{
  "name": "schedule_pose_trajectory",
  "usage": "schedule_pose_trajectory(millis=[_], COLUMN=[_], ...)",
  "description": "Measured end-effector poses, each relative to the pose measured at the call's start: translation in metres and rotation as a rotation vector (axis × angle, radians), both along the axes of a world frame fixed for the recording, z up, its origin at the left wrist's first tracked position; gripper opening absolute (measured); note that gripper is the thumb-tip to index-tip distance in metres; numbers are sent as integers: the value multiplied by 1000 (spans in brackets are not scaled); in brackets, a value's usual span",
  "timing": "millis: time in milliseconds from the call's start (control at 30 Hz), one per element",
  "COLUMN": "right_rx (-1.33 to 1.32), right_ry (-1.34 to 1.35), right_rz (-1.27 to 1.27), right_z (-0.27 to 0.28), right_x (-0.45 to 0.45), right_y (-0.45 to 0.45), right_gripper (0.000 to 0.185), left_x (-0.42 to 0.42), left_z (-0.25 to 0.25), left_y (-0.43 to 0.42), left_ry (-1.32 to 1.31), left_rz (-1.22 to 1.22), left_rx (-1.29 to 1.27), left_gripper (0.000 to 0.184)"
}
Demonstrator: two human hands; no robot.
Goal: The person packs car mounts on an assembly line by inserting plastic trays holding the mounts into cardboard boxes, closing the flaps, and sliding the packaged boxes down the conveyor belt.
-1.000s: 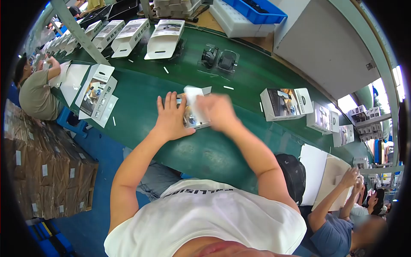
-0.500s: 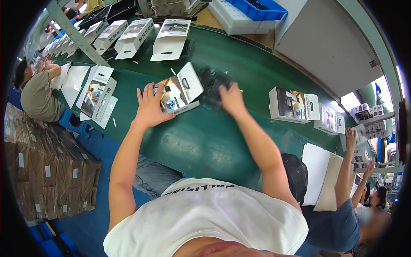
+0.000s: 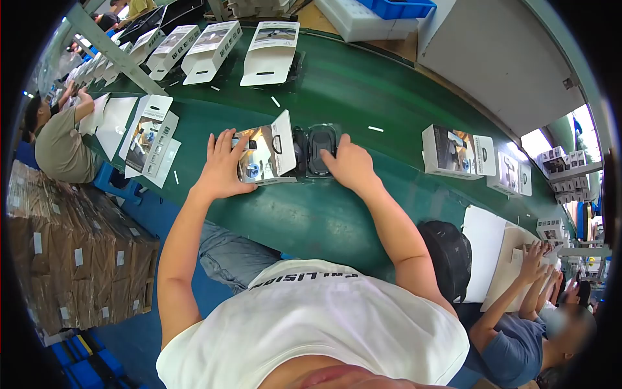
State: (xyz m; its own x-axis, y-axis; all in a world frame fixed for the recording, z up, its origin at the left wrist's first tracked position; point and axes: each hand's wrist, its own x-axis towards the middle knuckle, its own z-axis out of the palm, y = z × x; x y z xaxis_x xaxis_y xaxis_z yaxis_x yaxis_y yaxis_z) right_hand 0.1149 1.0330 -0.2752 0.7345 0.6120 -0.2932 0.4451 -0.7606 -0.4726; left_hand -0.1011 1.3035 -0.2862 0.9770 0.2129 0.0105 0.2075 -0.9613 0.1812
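A printed box (image 3: 258, 155) lies on the green surface with its white end flap (image 3: 282, 144) raised on the right. My left hand (image 3: 222, 167) holds the box by its left side, thumb along the lower edge. Right beside the open end is a clear plastic tray with black parts (image 3: 321, 150); its left part is partly hidden behind the flap. My right hand (image 3: 350, 165) grips the tray's right edge, with a finger over the black part.
Open boxes (image 3: 271, 55) stand in a row along the far side. More boxes (image 3: 457, 152) are at the right. Flat printed cartons (image 3: 149, 139) lie at the left. Co-workers sit at both sides. A black bag (image 3: 446, 259) is near my right elbow.
My right hand has left the box's flap and brought the tray of black parts from the far side to the box's open end. The flap now stands raised. Boxes beyond have shifted right.
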Motion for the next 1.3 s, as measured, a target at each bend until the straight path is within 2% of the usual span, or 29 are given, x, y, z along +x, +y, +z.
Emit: schedule_pose_trajectory(millis=[100,200,300,333,467,567,600,700,733,833,867,967,1000,1133,1167,1233,1267,1300], right_rx=[381,286,347,317,4,272,263,357,401,738,760,704,699,422,623,735,931,1175], right_ry=[-774,-659,-681,-702,-571,-385,-457,-431,-410,-604,-665,201,116,231,398,881,1184,1468], right_rz=[156,748,854,872,987,906,913,905,927,293,-152,-247,-186,156,155,15,-268,-529], right_z=[-5,-19,-31,-35,-19,-51,-48,-49,-47,-59,-60,-89,-83,-62,-81,-98,-116,-94], right_x=[-20,-15,-15,-15,-20,-7,-8,-8,-3,-2,-21,-11,-12,-14,-27,-52,-58,-52], right_y=[12,21,28,31,51,53,51,55,57,38,44,42,41,55,65,88,95,88], right_gripper=[58,70,79,88,89,87,83,80,71,60,50,54,54,50,54,61,71,76], left_x=[0,0,-2,-2,-4,-6,-6,-5,-5,-5,-3,-9,-6,1,4,10,12,12], left_z=[1,-4,-6,-9,-11,-9,-12,-14,-15,-18,-19,-20,-18,-19,-20,-14,-15,-17], left_y=[5,10,14,15,22,26,25,29,28,34,35,38,41,48,41,24,25,25], left_ry=[-7,-2,-7,-9,4,12,7,3,8,-2,-4,25,26,10,6,25,15,7], left_rz=[5,10,1,0,7,-4,-11,-6,-4,0,5,-3,-15,-149,-191,-182,-162,-139], left_rx=[-14,-8,-3,11,29,45,55,63,56,12,14,11,6,-2,-11,-1,-5,-10], left_gripper=[124,124,125,126,127,128,128,127,127,127,127,128,128,129,129,129,129,129])
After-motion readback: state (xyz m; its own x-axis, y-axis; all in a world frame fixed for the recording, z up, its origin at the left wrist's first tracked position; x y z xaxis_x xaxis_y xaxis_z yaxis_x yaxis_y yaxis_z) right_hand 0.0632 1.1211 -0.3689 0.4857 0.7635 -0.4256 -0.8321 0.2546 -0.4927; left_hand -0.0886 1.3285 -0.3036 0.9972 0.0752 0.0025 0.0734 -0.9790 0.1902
